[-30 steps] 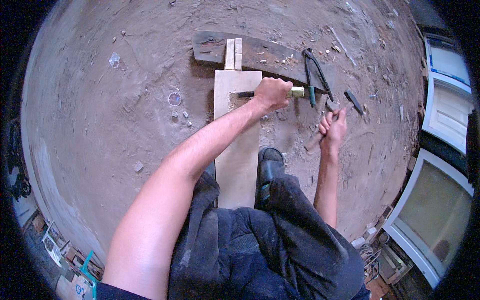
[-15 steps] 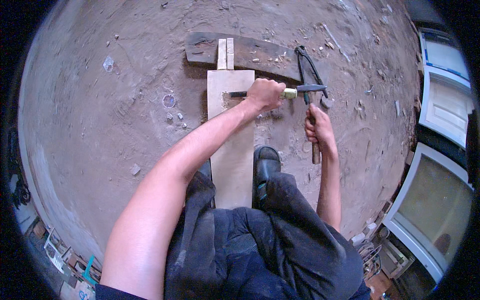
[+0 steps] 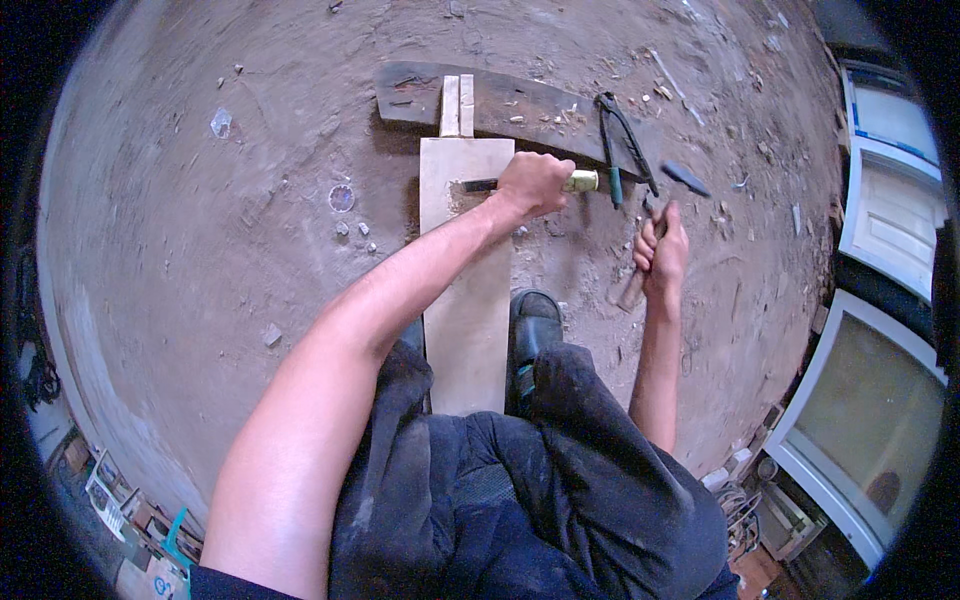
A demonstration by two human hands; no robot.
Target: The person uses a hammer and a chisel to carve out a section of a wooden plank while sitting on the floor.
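Note:
My left hand (image 3: 535, 184) is closed round the middle of a chisel (image 3: 582, 181), which lies nearly level across the pale board (image 3: 466, 300). Its dark blade touches a roughened, chipped patch on the board's left half; the light green handle end points right. In my right hand (image 3: 662, 247) is a hammer (image 3: 686, 179), gripped by its wooden handle. The hammer head is tilted and stands clear of the chisel, to its right, slightly smeared by motion. The board runs from between my legs out to a dark plank.
A dark wooden plank (image 3: 540, 112) lies across the far end, with two pale wood strips (image 3: 457, 105) on it. Pincers (image 3: 627, 140) with a green grip rest at its right end. Wood chips and small stones dot the dirt floor. Framed window panels (image 3: 850, 420) lean at the right.
The hammer head has swung right, away from the chisel's handle end, and my right hand has moved right with it. My left hand and the chisel keep their place on the board.

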